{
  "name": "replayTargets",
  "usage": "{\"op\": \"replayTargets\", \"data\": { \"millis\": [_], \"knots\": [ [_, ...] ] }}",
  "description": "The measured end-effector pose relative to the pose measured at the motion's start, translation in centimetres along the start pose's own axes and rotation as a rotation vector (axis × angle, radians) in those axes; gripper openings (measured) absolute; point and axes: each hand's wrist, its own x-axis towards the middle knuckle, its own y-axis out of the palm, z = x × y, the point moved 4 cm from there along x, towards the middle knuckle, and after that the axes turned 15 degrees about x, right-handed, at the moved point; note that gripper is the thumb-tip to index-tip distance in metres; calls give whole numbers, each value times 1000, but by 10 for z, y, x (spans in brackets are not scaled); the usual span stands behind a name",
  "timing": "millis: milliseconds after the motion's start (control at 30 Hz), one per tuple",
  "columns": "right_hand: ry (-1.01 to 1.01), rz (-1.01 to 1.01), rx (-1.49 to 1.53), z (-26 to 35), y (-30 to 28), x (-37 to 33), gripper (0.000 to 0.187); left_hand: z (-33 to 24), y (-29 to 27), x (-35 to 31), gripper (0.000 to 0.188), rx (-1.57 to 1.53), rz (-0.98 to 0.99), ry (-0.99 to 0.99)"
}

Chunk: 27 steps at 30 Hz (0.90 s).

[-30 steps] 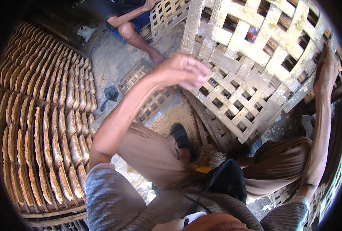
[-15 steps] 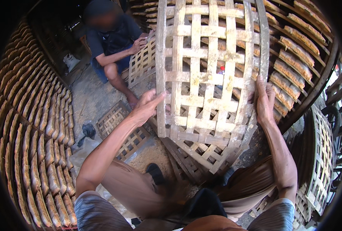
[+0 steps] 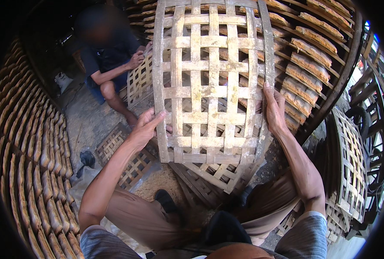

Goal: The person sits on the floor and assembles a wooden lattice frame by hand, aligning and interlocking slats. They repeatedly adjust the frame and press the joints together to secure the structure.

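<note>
A woven bamboo lattice tray (image 3: 212, 92) with side rails hangs upright before me, held between both hands. My left hand (image 3: 145, 126) grips its left rail near the lower end, thumb in front and fingertips showing behind the weave. On the right rail, slightly higher, my right hand (image 3: 274, 105) is closed with its thumb along the front; most of its fingers are hidden. Beneath the tray's bottom edge, more bamboo lattices (image 3: 227, 184) lie stacked at an angle between my legs. Another lattice (image 3: 135, 169) rests on the floor to the left.
Tiers of bamboo racks with orange-brown slabs rise at left (image 3: 36, 172) and far right (image 3: 306, 77). A co-worker (image 3: 109, 60) sits at the far left, holding another lattice (image 3: 141, 77). More lattices (image 3: 352, 168) lean at right. Crumpled plastic (image 3: 86, 181) lies near my left leg.
The tray and my hands sit further left in the picture, and so does the whole surrounding scene. The tray faces me more squarely. Both hands keep their hold on its rails.
</note>
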Motion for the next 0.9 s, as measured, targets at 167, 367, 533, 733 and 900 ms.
{"op": "replayTargets", "data": {
  "millis": [167,367,533,733,900],
  "knots": [
    [21,6,-15,-4,-9,2,55,-3,4,1,43,-3,24,10],
    [19,30,-47,-12,-7,9,54,-3,-1,-1,43,-10,-17,47],
    [-8,50,52,-3,-15,14,36,-35,12,-8,62,71,-180,155],
    [340,170,126,12,-2,8,49,-35,-21,-3,60,152,-136,434],
    [222,386,441,32,-2,7,79,-55,-34,-6,81,-143,-31,494]
  ]
}}
